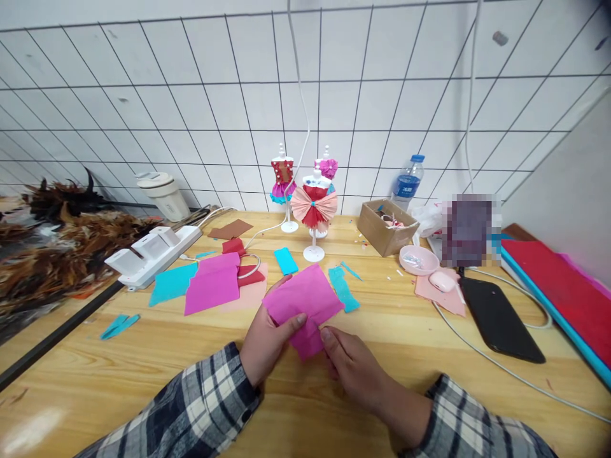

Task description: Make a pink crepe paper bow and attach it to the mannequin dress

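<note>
A magenta sheet of paper [305,302] is held up over the table between both hands. My left hand [272,334] is closed on its left side, thumb on top and fingers mostly behind the sheet. At the lower right edge, my right hand [351,362] pinches the paper between thumb and fingers. Just beyond the sheet lie a folded blue piece [286,261] and a torn turquoise strip [342,289]. Behind them stands a small white dress form [314,203] in a red dress with a pink pleated bow, and two more dressed forms are behind it.
Left are magenta sheets [212,283], a blue sheet [172,281] and a white power strip [155,254]. Brown feathers [95,235] lie further left. A cardboard box [387,226], pink bowl [419,259], water bottle [408,178] and black phone [501,318] with a cable are right.
</note>
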